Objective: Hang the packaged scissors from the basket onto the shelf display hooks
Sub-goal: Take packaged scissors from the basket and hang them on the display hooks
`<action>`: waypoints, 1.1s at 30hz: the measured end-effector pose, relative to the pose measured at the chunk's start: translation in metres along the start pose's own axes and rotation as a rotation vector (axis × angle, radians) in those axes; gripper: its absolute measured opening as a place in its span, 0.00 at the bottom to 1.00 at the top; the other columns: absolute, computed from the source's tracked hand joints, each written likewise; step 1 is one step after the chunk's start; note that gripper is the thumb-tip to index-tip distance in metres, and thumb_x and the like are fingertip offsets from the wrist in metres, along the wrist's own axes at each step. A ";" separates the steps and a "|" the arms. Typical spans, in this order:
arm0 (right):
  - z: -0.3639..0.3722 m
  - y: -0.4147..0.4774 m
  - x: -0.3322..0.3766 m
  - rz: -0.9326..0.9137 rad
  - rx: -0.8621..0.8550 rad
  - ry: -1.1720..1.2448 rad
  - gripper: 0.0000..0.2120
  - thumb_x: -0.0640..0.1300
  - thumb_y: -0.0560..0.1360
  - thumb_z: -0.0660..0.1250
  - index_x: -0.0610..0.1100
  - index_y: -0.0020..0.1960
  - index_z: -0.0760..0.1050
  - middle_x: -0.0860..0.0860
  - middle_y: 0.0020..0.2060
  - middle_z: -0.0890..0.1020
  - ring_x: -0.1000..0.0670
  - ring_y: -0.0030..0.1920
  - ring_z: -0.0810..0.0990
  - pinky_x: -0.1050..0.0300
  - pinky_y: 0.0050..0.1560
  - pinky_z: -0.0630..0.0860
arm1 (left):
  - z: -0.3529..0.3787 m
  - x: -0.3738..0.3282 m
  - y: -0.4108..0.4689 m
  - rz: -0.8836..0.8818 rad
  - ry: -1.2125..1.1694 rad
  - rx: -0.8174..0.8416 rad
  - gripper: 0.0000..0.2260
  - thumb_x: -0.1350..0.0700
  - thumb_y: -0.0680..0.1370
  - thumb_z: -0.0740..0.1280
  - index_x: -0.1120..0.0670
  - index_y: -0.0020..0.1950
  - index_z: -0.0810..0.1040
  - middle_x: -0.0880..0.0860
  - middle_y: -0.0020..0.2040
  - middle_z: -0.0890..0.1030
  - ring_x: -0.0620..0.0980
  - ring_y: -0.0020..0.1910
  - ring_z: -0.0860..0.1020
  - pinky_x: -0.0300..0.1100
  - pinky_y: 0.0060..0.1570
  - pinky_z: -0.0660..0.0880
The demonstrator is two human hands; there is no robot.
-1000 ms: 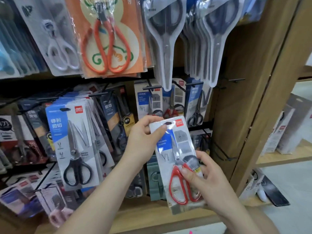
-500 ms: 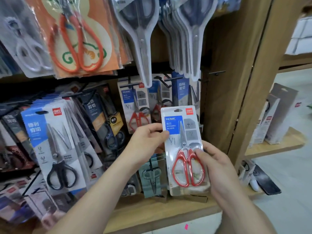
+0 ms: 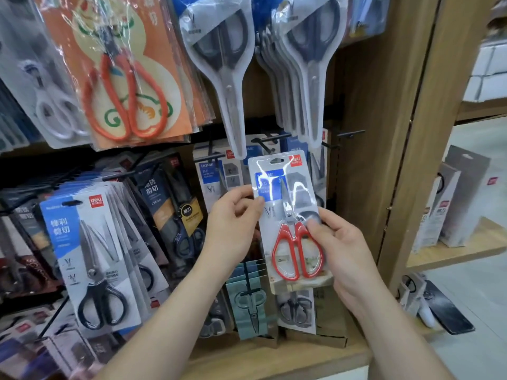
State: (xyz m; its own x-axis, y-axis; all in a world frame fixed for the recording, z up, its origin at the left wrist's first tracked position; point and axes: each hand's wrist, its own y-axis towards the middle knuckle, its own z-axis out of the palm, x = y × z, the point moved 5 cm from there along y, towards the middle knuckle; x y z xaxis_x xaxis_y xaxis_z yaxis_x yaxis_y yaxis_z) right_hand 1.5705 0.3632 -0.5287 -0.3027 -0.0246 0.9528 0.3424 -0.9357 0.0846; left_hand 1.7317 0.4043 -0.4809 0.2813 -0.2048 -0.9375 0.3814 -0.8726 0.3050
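Observation:
A blister pack of red-handled scissors (image 3: 290,215) stands upright in front of the shelf's middle row. My left hand (image 3: 233,226) pinches its left edge near the blue label. My right hand (image 3: 340,250) grips its right side, thumb across the scissor pivot. The pack's hang slot sits just below a black display hook (image 3: 270,138). A matching pack (image 3: 216,174) hangs on a hook right behind and to the left. The basket is out of view.
Large grey-handled scissors (image 3: 225,50) hang from the upper row, their tips reaching down to the held pack. Orange-carded scissors (image 3: 123,86) and black-handled packs (image 3: 90,259) fill the left. A wooden upright (image 3: 384,133) bounds the shelf on the right, with an empty hook (image 3: 351,133).
Both hands have lifted the pack up and straightened it, bringing its top closer to the hook in the middle row. The camera has moved in toward the shelf.

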 end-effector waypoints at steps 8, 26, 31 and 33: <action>-0.007 -0.007 -0.005 -0.024 0.057 0.026 0.11 0.42 0.78 0.64 0.50 0.57 0.80 0.45 0.48 0.87 0.43 0.48 0.87 0.51 0.45 0.84 | -0.002 0.000 -0.013 0.091 -0.020 0.016 0.08 0.61 0.81 0.65 0.47 0.54 0.77 0.49 0.41 0.86 0.48 0.40 0.84 0.39 0.32 0.79; -0.001 -0.003 0.032 0.049 0.054 -0.167 0.09 0.44 0.82 0.62 0.52 0.59 0.79 0.50 0.43 0.87 0.48 0.41 0.87 0.53 0.38 0.83 | 0.010 -0.028 -0.032 -0.119 -0.024 0.272 0.36 0.62 0.80 0.66 0.37 0.78 0.51 0.49 0.48 0.87 0.48 0.43 0.85 0.43 0.38 0.80; 0.003 -0.017 0.036 0.034 0.142 -0.209 0.17 0.50 0.80 0.65 0.65 0.64 0.69 0.52 0.46 0.87 0.49 0.44 0.87 0.52 0.41 0.83 | 0.004 -0.031 -0.027 -0.146 0.062 0.221 0.38 0.64 0.79 0.67 0.41 0.80 0.50 0.51 0.42 0.87 0.48 0.35 0.81 0.39 0.29 0.76; 0.004 -0.025 0.034 0.029 0.205 -0.266 0.24 0.50 0.77 0.67 0.68 0.68 0.64 0.53 0.50 0.86 0.51 0.48 0.87 0.53 0.45 0.82 | 0.004 -0.031 -0.022 -0.150 0.114 0.209 0.39 0.64 0.78 0.68 0.41 0.80 0.50 0.51 0.40 0.86 0.48 0.33 0.79 0.38 0.29 0.75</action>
State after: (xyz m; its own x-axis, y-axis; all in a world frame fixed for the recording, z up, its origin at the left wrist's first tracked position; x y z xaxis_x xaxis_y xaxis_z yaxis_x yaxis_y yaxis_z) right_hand 1.5550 0.3871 -0.4971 -0.0573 0.0677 0.9961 0.5274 -0.8451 0.0878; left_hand 1.7112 0.4280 -0.4595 0.3376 -0.0252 -0.9410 0.2396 -0.9644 0.1118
